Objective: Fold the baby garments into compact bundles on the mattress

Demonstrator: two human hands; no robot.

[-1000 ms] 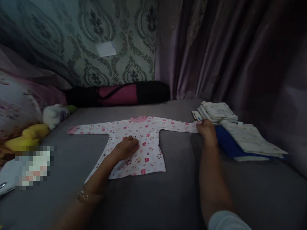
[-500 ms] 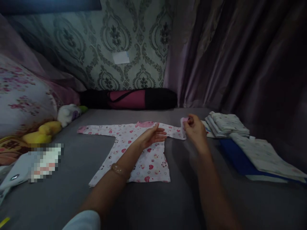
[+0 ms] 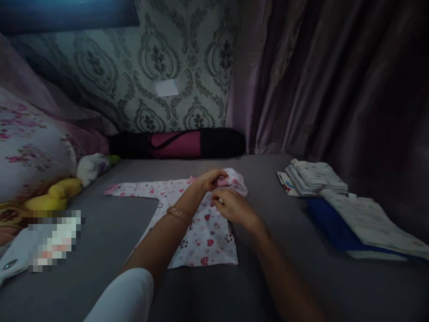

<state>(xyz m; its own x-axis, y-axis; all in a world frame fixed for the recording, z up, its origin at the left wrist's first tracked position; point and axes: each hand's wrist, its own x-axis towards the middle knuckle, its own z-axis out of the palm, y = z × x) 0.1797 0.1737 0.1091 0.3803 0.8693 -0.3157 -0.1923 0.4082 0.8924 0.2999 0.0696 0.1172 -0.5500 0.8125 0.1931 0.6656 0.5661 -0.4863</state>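
Note:
A small long-sleeved shirt (image 3: 204, 243), white with red hearts and pink cuffs, lies spread on the grey bed sheet. Its left-hand sleeve stretches out straight, while the right-hand sleeve is bunched and folded inward near the shoulder. My left hand (image 3: 212, 180) is closed on the folded sleeve beside its pink cuff, the forearm crossing over the shirt's body. Just below it, my right hand (image 3: 236, 209) has its fingers curled against the shirt's upper right part, closed on the cloth; the fingertips are partly hidden.
Folded cloths (image 3: 317, 176) are stacked at the right, beside another folded cloth (image 3: 372, 223) on a blue piece (image 3: 330, 228). A black and pink long bag (image 3: 177, 144) lies along the wall. Plush toys (image 3: 65, 192) and a floral pillow (image 3: 33, 147) are at the left.
My right hand has moved left, bringing the right-hand sleeve inward over the shirt. My left hand has closed on the folded sleeve. The view has tilted slightly up.

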